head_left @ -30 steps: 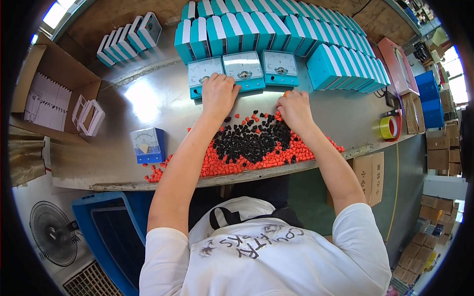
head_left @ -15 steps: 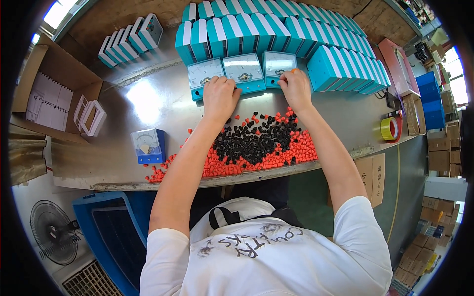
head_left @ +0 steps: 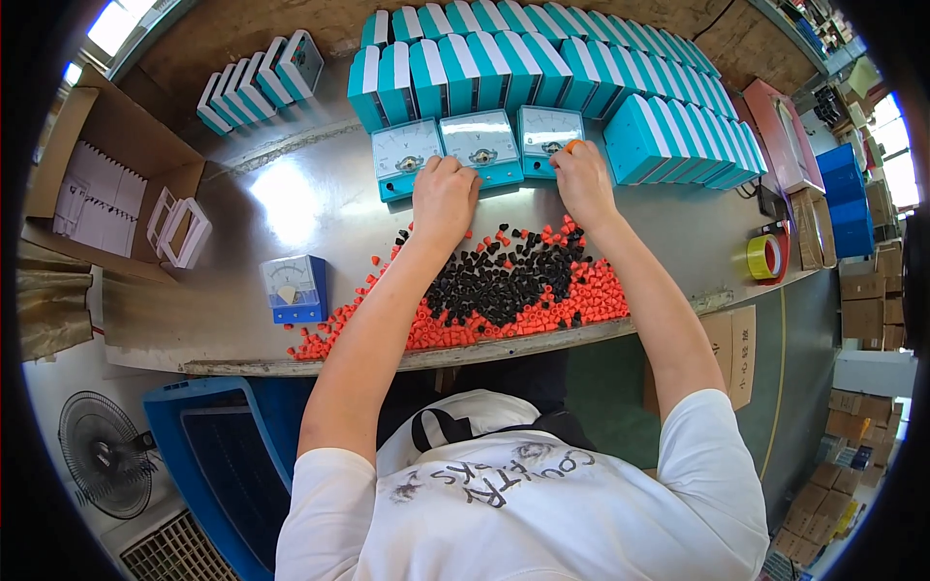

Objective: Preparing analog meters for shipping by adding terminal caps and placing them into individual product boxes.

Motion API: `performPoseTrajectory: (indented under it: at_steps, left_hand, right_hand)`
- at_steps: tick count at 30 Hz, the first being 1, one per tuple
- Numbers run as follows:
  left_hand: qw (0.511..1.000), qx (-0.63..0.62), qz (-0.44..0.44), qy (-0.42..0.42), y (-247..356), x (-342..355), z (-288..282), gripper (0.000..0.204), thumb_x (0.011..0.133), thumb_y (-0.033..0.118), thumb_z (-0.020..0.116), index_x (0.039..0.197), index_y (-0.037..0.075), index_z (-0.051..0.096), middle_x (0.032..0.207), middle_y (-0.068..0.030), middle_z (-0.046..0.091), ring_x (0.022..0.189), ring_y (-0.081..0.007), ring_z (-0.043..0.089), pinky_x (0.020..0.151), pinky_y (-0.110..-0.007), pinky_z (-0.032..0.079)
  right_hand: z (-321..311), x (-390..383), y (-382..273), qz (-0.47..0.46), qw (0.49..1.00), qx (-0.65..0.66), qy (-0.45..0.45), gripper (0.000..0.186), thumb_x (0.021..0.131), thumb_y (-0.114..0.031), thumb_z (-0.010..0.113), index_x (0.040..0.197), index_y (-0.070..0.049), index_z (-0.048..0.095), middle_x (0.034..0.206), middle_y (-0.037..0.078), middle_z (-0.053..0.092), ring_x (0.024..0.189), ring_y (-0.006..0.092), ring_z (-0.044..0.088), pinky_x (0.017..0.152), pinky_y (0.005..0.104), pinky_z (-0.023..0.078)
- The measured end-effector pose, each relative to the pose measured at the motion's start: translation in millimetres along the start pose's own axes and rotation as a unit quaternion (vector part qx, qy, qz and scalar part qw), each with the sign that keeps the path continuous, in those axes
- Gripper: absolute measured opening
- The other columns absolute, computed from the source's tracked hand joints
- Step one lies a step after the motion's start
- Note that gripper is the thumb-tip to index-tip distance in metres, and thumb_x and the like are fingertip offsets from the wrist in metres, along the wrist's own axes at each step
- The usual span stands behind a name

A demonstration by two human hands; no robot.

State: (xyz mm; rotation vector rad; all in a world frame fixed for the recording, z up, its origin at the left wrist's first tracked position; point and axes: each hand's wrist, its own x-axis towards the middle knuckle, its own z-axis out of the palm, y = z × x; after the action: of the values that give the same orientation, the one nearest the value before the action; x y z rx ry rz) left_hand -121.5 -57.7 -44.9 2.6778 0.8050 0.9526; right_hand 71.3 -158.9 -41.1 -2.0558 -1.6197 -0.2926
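Note:
Three analog panel meters with teal bases and clear dial covers lie in a row: a left meter (head_left: 407, 150), a middle meter (head_left: 480, 138) and a right meter (head_left: 552, 126). My left hand (head_left: 446, 198) is at the front edges of the left and middle meters, fingers curled down; what they hold, if anything, is hidden. At the right meter's front, my right hand (head_left: 585, 184) has its fingers pinched together, with an orange bit showing at a fingertip. Black knob caps (head_left: 484, 286) and red knob caps (head_left: 605, 290) lie heaped between my forearms.
Teal-and-white meters (head_left: 484, 73) stand in rows behind, with more at right (head_left: 668, 145) and back left (head_left: 262, 77). A blue meter (head_left: 295, 290) sits left of the caps. An opened carton (head_left: 107, 174) holds white parts. Yellow tape (head_left: 763, 257) lies at the right.
My left hand has moved right along the left meter's front, uncovering more of its dial. My right hand stays at the right meter, its fingers slightly shifted.

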Motion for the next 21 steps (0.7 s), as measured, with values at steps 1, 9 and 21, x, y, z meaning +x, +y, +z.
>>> performPoseTrajectory:
  at_steps: [1,9,21]
  left_hand:
    - [1.000,-0.005,0.001,0.003,0,0,1,0.006,0.072,0.006,0.062,0.077,0.004,0.064,0.077,-0.0102,0.057,0.081,-0.0281,0.054,0.071,-0.039,0.043]
    - [0.999,-0.031,0.013,-0.004,-2,1,-3,0.018,0.069,-0.001,0.059,0.087,0.001,0.062,0.080,-0.0135,0.061,0.081,-0.0302,0.055,0.075,-0.038,0.045]
    - [0.999,-0.035,-0.005,-0.016,0,2,-3,0.012,0.072,0.003,0.061,0.084,0.003,0.063,0.083,-0.0114,0.063,0.082,-0.0293,0.056,0.076,-0.038,0.045]
  right_hand:
    - [0,1,0,-0.006,1.000,-0.012,-0.008,0.010,0.070,-0.002,0.061,0.078,-0.004,0.067,0.081,0.011,0.057,0.086,0.0276,0.053,0.079,0.0382,0.045]
    - [-12,8,-7,0.001,0.993,-0.100,-0.057,0.014,0.075,-0.018,0.065,0.076,-0.005,0.067,0.078,0.010,0.059,0.083,0.0256,0.054,0.074,0.0383,0.042]
    - [-32,-29,-1,0.058,0.988,-0.053,-0.134,0.016,0.077,-0.023,0.061,0.071,-0.010,0.066,0.075,0.008,0.061,0.080,0.0242,0.056,0.072,0.0408,0.037]
